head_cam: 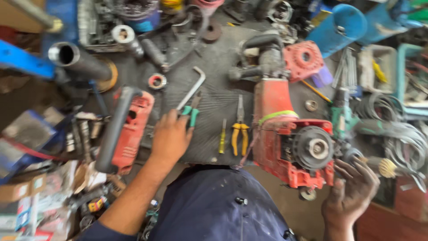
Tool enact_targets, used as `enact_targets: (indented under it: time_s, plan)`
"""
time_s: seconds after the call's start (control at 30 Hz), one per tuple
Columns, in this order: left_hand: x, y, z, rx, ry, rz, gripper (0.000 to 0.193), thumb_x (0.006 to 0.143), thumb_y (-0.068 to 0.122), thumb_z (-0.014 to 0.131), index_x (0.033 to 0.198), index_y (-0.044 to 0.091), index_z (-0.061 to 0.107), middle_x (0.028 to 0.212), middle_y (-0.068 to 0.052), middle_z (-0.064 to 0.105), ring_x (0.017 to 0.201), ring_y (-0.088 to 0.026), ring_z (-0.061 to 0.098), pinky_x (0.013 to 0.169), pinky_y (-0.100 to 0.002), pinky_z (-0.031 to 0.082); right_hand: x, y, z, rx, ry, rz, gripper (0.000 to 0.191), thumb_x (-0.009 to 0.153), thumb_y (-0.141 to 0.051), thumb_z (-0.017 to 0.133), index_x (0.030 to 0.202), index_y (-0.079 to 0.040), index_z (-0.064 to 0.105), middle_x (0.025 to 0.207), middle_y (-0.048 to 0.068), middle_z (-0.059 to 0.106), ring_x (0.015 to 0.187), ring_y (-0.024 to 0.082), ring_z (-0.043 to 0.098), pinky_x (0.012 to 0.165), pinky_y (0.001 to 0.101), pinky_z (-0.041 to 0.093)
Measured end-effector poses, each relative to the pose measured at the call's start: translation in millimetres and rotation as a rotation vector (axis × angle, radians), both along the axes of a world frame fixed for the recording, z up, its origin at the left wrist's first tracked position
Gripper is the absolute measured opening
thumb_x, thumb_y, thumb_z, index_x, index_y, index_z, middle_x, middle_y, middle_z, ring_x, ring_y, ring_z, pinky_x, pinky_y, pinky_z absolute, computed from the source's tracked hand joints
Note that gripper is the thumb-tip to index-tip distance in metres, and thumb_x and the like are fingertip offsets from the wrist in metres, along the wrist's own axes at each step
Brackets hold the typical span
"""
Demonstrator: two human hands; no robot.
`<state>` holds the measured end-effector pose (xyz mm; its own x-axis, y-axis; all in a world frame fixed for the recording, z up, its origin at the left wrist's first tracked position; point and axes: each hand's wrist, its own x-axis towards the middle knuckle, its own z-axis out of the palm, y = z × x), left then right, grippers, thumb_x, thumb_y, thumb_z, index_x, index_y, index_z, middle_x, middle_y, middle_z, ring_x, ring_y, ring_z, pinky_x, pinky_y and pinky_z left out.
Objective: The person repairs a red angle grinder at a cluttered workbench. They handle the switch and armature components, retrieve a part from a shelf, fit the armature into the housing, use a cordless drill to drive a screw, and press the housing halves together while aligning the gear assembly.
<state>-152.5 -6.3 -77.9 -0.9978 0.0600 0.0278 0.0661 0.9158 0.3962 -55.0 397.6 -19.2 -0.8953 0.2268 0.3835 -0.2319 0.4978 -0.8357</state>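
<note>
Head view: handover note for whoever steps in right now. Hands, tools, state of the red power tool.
Left hand: on the black mat, fingers at the green-handled pliers; whether it has closed on them is unclear. A bent hex key lies just beyond.
Right hand: open, fingers at the lower right corner of the red power tool.
The tool lies on the mat with its cover off and a round black part exposed. A red cover sits apart behind it.
Yellow-handled pliers and a yellow screwdriver lie unused between the hands.
The tool is not reassembled.
</note>
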Motion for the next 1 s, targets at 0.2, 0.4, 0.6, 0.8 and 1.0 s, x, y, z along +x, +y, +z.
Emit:
enact_targets:
  time_s: [0.2,0.4,0.6,0.8,1.0]
  plan:
    - [-2,30,2,0.158,0.151,-0.065,0.035,0.083,0.025,0.077,0.111,0.006,0.071,0.111,-0.015,0.066,0.105,-0.035,0.064,0.091,-0.047,0.052,-8,47,74,0.641,-0.215,-0.113,0.036,0.097,-0.028,0.073,0.126,-0.008,0.064,0.129,0.011,0.065,0.113,0.027,0.070,0.094,0.0368,0.056]
    - [-26,68,41,0.105,0.166,-0.096,0.030,0.086,0.026,0.078,0.111,0.010,0.072,0.113,-0.011,0.068,0.104,-0.034,0.064,0.089,-0.046,0.052,-63,101,134,1.188,-0.371,0.076,0.042,0.085,-0.039,0.075,0.118,-0.013,0.071,0.112,0.007,0.071,0.101,0.031,0.069,0.089,0.0426,0.054]
    - [-74,130,111,0.089,0.315,-0.273,0.031,0.087,0.021,0.077,0.115,0.011,0.071,0.112,-0.009,0.066,0.104,-0.033,0.063,0.091,-0.045,0.052,-145,183,127,1.420,-0.555,0.489,0.057,0.079,-0.042,0.073,0.127,-0.014,0.064,0.117,0.008,0.066,0.109,0.031,0.065,0.094,0.0451,0.052]
    - [-120,218,148,-0.023,0.477,-0.388,0.032,0.087,0.026,0.081,0.112,0.010,0.071,0.110,-0.007,0.066,0.103,-0.031,0.064,0.083,-0.046,0.050,-210,232,67,1.434,-0.690,0.809,0.064,0.079,-0.039,0.075,0.135,-0.013,0.059,0.117,0.011,0.062,0.113,0.031,0.062,0.095,0.0444,0.051]
    - [-100,219,160,-0.109,0.469,-0.162,0.025,0.091,0.023,0.080,0.109,0.009,0.070,0.103,-0.009,0.068,0.095,-0.032,0.067,0.078,-0.044,0.053,-227,245,-5,1.334,-0.811,0.773,0.109,0.070,-0.037,0.084,0.158,-0.008,0.028,0.126,0.018,0.058,0.116,0.036,0.061,0.099,0.0443,0.050]
